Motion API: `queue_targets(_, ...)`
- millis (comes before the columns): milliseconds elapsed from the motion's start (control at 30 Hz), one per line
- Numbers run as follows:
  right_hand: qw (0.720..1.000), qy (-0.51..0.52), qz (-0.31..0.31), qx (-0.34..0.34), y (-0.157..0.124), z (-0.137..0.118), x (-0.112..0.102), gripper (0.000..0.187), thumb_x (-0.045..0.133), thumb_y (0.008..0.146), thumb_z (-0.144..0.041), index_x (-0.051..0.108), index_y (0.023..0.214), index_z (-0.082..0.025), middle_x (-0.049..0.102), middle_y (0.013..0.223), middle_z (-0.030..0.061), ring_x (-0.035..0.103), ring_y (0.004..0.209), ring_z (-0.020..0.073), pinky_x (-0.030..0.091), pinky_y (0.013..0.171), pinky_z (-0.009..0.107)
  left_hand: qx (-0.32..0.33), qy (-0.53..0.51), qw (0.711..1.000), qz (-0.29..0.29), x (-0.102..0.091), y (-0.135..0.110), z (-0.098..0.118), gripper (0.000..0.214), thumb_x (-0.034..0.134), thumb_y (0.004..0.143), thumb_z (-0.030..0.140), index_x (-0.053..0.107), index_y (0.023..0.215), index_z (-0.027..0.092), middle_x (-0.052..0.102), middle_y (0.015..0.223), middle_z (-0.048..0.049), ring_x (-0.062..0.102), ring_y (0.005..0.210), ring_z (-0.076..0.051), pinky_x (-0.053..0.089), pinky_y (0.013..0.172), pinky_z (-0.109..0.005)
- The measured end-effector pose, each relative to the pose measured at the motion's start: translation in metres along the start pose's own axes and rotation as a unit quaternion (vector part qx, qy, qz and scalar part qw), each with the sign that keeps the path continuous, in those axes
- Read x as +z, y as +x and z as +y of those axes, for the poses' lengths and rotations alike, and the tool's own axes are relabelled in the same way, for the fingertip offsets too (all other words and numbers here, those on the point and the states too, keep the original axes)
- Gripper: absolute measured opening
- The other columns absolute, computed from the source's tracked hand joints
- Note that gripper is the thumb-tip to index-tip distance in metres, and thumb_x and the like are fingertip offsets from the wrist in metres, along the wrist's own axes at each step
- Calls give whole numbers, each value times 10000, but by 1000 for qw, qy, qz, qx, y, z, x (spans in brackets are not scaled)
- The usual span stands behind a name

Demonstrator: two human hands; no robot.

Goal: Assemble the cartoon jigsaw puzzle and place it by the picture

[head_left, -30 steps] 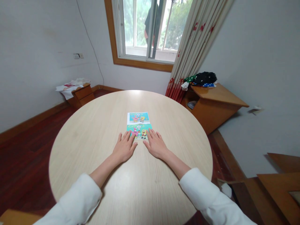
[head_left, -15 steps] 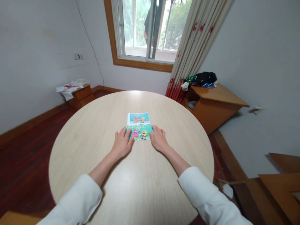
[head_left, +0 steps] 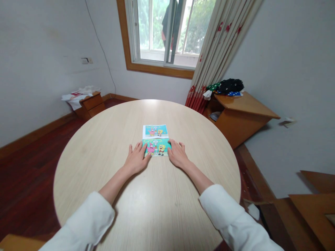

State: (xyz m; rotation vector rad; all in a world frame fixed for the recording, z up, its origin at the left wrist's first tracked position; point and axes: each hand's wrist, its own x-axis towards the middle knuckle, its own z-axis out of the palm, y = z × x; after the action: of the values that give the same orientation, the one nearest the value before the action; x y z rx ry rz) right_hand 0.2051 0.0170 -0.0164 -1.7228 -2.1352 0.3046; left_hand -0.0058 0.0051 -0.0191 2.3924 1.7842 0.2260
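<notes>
A colourful cartoon picture [head_left: 156,149] lies flat on the round table [head_left: 146,216], with pink and yellow figures on a turquoise ground. My left hand [head_left: 136,157] rests at its left edge, fingers apart and thumb touching the lower left corner. At the right edge, my right hand [head_left: 178,153] lies palm down with its fingertips on the border, the fingers slightly bent and apart. Just beyond the near picture is a smaller white-bordered print [head_left: 155,131] of the same scene, lying against its top edge. Neither hand grasps anything.
A wooden cabinet [head_left: 243,118] with a pile of dark and patterned cloth [head_left: 230,87] stands beyond the table at right. At left is a small wooden drawer unit [head_left: 92,104] with papers on top. A curtain [head_left: 209,52] hangs beside the window, through which a dark figure shows.
Both hands stay at the sides of the near picture, with hardly any movement. The whole view has shifted slightly.
</notes>
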Motion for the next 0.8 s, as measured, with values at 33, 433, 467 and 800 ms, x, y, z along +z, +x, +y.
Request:
queue_targets(33, 1000, 2, -1, -2, 0, 0, 0, 385, 281, 906, -203, 419, 1261, -143, 527, 1322, 146, 468, 1236, 196, 155, 1093, 452, 0, 0, 1000, -1, 0, 0, 0, 643, 199, 950, 494, 292, 1455, 107, 269, 1518, -161, 221, 1413, -299, 92, 1131, -579)
queue_targets(433, 999, -48, -24, 6, -4, -2, 3, 505, 229, 934, -247, 335, 1392, -62, 369, 1474, 169, 243, 1408, 225, 112, 1134, 460, -7, -14, 1000, 3, 2, -3, 1, 655, 185, 956, 483, 271, 1450, 61, 292, 1508, -178, 213, 1418, -271, 94, 1146, -532)
queue_targets(467, 998, -61, -25, 9, -6, -3, 3, 527, 224, 940, -261, 301, 1416, -49, 321, 1500, 172, 195, 1425, 235, 103, 1138, 464, -11, -19, 1000, 4, 3, -4, 1, 650, 184, 959, 470, 261, 1450, 51, 289, 1508, -183, 214, 1418, -271, 105, 1145, -530)
queue_targets(800, 990, -119, -72, -15, -40, -17, 6, 613, 206, 962, -377, 267, 1448, -9, 220, 1521, 203, 168, 1431, 268, 146, 1147, 463, -3, 27, 1000, 14, 10, -22, 9, 634, 191, 960, 448, 306, 1432, 42, 302, 1494, -208, 233, 1407, -307, 128, 1128, -561)
